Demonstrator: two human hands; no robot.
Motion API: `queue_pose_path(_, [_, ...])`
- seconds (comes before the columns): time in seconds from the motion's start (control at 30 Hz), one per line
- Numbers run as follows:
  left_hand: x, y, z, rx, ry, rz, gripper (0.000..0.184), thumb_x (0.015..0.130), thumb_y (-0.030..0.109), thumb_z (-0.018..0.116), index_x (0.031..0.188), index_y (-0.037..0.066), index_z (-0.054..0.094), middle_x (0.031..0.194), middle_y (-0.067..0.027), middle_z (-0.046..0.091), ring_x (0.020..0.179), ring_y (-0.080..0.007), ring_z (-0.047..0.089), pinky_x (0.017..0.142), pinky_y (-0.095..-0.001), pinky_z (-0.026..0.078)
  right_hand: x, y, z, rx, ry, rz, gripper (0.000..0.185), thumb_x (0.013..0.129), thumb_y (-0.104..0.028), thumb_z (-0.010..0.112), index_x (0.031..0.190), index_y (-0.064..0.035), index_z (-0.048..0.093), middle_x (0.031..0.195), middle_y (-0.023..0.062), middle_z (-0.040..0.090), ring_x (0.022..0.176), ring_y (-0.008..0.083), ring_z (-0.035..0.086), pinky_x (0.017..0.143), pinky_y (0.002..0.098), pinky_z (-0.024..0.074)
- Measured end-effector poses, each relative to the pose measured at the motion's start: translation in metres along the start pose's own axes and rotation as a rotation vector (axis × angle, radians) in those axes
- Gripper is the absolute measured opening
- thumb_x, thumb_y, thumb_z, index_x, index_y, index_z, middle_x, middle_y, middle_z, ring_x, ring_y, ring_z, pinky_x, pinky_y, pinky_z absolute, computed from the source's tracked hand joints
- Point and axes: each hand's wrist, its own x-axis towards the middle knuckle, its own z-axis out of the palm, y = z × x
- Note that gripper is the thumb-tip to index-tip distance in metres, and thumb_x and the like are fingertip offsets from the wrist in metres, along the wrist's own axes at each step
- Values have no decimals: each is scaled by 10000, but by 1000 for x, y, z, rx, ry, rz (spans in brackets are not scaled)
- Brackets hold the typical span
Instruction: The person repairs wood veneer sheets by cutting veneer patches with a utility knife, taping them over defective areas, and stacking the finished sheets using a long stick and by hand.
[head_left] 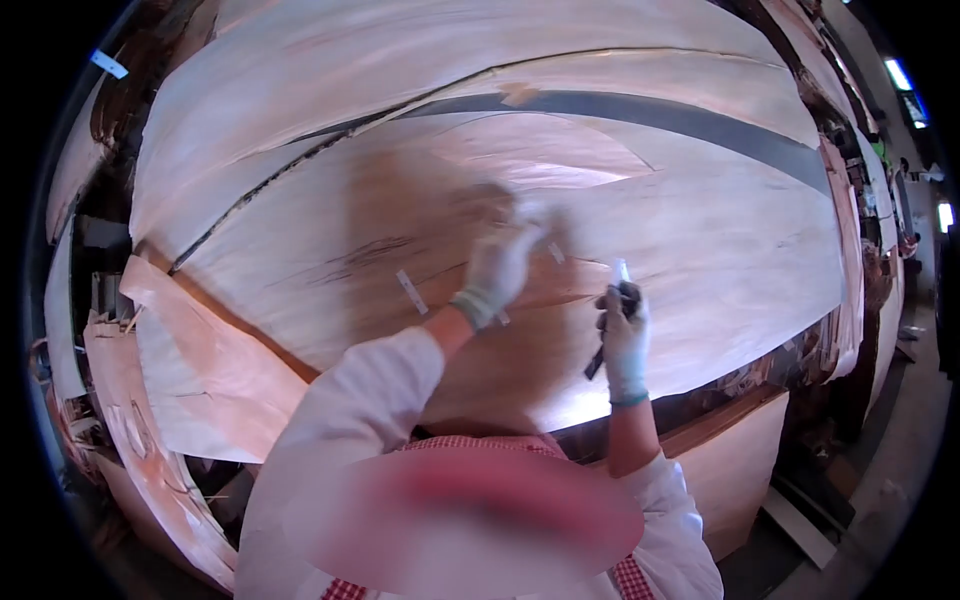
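View down over a person's bare-wristed forearms and two gloved hands above a broad, pale wood sheet (720, 250). At the near right, the right hand (627, 345) has its grip closed around a dark, slim tool (595, 364), with a pale piece (620, 270) standing up beyond the fingers. It would be wise to hold that tool clear of the sheet and the other wrist, since a hard end could score thin wood. Near the middle, the left hand (500, 262) reaches over the sheet, among short white strips (411, 291); the strips probably sit best pressed flat from the middle outward, with light, even pressure and the wood edges level beneath, so nothing buckles or splits.

Nearest of all, a blurred pink-and-white shape (470, 510) covers most of the torso and part of the checked apron (480, 441). The tool is too small to identify, and its working end cannot be made out. Motion blur smears the left fingers, so whether that grip is spread or pinching something cannot be told. Farther off, a dark band (600, 103) crosses behind; whether it is a gap or a surface is unclear
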Motion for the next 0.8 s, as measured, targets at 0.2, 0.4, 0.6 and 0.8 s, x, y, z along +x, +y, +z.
queue_pose_path(0.2, [-45, 29, -75, -793, 29, -230, 280, 883, 24, 570, 1162, 18, 594, 1077, -120, 625, 1012, -209, 598, 904, -319, 469, -33, -46, -3, -191, -167, -223, 129, 949, -94, 540, 1058, -29, 568, 731, 8, 589, 573, 42, 475, 512, 191, 396])
queue_pose_path(0.4, [-62, 64, -116, -895, -117, -176, 148, 923, 34, 533, 1043, -5, 610, 968, -62, 626, 892, -131, 593, 803, -261, 480, -65, -79, 64, -348, -473, -323, 177, 888, -63, 609, 1060, -22, 596, 769, 101, 650, 704, 144, 633, 632, 292, 509])
queue_pose_path(0.6, [-22, -50, -125, -730, 84, -399, 95, 887, 44, 564, 934, 25, 645, 827, -43, 649, 758, -150, 614, 707, -288, 499, -15, -14, 121, -315, -488, -37, 128, 901, -113, 622, 953, 2, 602, 763, 79, 649, 648, 124, 600, 607, 288, 504])
queue_pose_path(0.8, [80, -133, -134, 196, 372, -30, 110, 823, 190, 652, 901, 113, 652, 910, -82, 656, 870, -312, 606, 772, -392, 482, 38, 18, 191, -268, -390, -45, 182, 901, -155, 594, 858, 19, 624, 680, 96, 640, 599, 178, 609, 572, 319, 487])
